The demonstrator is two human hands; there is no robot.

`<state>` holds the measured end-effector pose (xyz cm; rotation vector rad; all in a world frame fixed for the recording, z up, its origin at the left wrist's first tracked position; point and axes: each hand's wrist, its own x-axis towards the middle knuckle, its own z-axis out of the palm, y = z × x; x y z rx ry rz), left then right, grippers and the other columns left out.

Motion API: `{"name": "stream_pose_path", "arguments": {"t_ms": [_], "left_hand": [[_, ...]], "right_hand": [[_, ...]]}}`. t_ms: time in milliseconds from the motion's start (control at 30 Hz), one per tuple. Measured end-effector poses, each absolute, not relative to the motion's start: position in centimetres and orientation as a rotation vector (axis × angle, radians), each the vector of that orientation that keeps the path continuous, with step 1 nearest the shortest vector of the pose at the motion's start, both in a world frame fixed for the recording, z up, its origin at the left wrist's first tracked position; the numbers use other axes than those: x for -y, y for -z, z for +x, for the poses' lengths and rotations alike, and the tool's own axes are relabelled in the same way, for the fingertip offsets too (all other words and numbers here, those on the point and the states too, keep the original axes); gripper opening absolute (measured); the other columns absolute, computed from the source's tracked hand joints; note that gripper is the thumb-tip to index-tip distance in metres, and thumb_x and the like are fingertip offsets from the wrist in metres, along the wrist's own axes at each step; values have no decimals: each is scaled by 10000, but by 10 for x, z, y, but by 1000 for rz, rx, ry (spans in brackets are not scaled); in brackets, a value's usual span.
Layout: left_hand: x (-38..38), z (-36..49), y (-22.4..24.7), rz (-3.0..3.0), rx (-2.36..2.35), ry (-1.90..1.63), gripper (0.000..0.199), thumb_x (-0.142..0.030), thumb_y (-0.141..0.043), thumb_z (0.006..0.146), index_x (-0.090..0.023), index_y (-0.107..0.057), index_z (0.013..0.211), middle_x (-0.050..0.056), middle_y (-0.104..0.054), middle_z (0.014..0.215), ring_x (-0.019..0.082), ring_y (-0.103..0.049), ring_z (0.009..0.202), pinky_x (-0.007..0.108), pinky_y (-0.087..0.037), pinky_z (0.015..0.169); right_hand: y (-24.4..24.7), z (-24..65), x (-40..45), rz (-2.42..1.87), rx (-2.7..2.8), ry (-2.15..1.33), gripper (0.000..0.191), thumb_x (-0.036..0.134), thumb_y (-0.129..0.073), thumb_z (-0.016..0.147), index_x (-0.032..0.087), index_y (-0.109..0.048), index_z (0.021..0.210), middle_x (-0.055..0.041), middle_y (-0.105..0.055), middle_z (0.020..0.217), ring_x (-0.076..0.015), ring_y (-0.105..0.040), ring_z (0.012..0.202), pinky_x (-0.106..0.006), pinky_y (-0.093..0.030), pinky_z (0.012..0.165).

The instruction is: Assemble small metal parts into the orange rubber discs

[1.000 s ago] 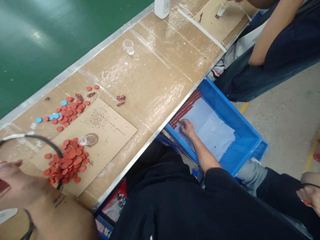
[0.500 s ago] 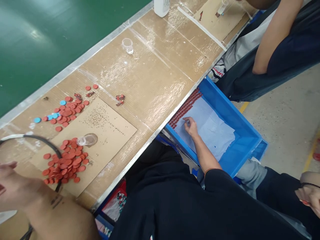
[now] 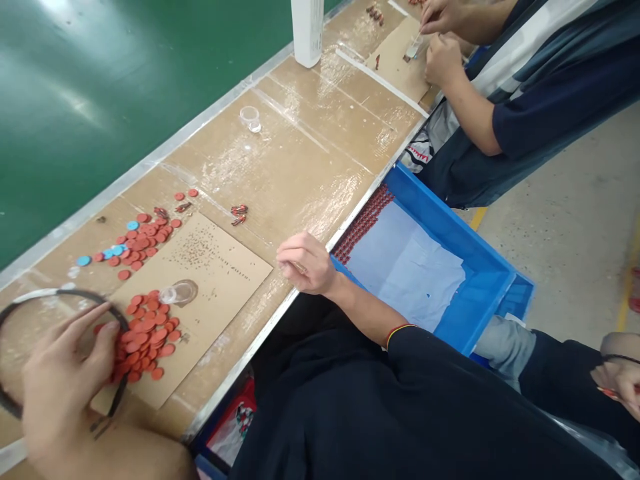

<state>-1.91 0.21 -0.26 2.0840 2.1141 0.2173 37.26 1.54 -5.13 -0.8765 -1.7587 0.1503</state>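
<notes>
Fingers of the left hand [image 3: 63,383] spread apart, their tips at the edge of a heap of flat, round orange-red discs [image 3: 145,340] on a tan cardboard sheet [image 3: 225,267]. A thin dark curved hoop [image 3: 65,292] loops around that hand. Fingers of the right hand [image 3: 305,263] curl loosely together above the table edge, just beside a blue plastic crate [image 3: 450,230]; whether they pinch anything, I cannot tell. Tight rows of small red parts [image 3: 365,220] line the crate's pale blue paper [image 3: 405,267].
</notes>
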Motion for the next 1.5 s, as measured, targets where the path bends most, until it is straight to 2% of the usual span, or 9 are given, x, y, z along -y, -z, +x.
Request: {"name": "stream_pose_path", "arguments": {"t_ms": [100,233,500,633,767,867,1100,1367,1500], "left_hand": [[-2,-3,-10,1834,-2283,-294,716,-682,-408,915,-229,-742,1357,138,-733,1371,409,-683,1309,529,-524,1197],[-3,7,-13,1829,-2306,-351,845,-681,-361,877,-42,-775,1242,254,-739,1300,436,-690,1288,529,-523,1191],[-1,-4,-3,1847,-2331,-561,622,-533,-384,877,-95,-796,1036,224,-780,1175,413,-738,1162,538,-568,1093],[9,-8,-16,1878,-2085,-466,420,-475,-497,926,-169,-765,1032,135,-770,1234,327,-687,1236,483,-509,1161],[11,-15,-14,1836,-1994,-424,337,-345,-503,910,-179,-783,995,130,-768,1175,308,-690,1171,451,-533,1102],[12,-20,-6,1793,-1997,-466,309,-275,-506,900,-197,-795,978,114,-771,1108,284,-712,1074,411,-559,1032],[16,-16,-4,1713,-2058,-511,362,-234,-501,922,-181,-789,1134,105,-730,1049,246,-715,897,372,-561,906],[15,-17,-1,1726,-2014,-641,350,-174,-469,911,-205,-794,1039,88,-755,934,253,-699,889,375,-549,870],[13,-12,-2,1557,-1956,-1079,236,-216,-555,907,-205,-791,910,76,-768,920,209,-692,851,352,-559,858]], "right_hand": [[55,357,-17,-959,1780,-248,182,246,-464,1061,242,-642,1024,-65,-694,936,-193,-675,903,-385,-598,816],[61,359,-12,-971,1680,-319,141,225,-488,1045,234,-627,1031,-61,-710,942,-188,-676,913,-378,-585,817],[54,370,-27,-1031,1642,-399,101,259,-536,1004,240,-634,993,-33,-710,929,-160,-644,797,-322,-539,718],[29,376,-75,-1145,1751,-450,123,228,-566,959,228,-688,975,-45,-725,926,-184,-655,818,-337,-540,758],[4,361,-130,-1126,2220,-572,121,232,-656,932,230,-769,974,-61,-743,968,-210,-671,880,-370,-544,863],[-7,350,-159,-1206,2439,-576,127,225,-722,889,246,-808,978,-56,-729,969,-220,-670,903,-374,-530,857],[1,344,-181,-1306,2634,-777,123,154,-795,754,253,-826,819,7,-681,760,-159,-610,687,-314,-488,687],[5,347,-169,-1199,2627,-639,99,155,-688,799,216,-729,733,-16,-645,774,-159,-608,663,-325,-498,649],[-26,330,-156,-860,2354,-640,65,195,-657,895,242,-697,874,-25,-693,901,-168,-679,764,-316,-561,642]]}}
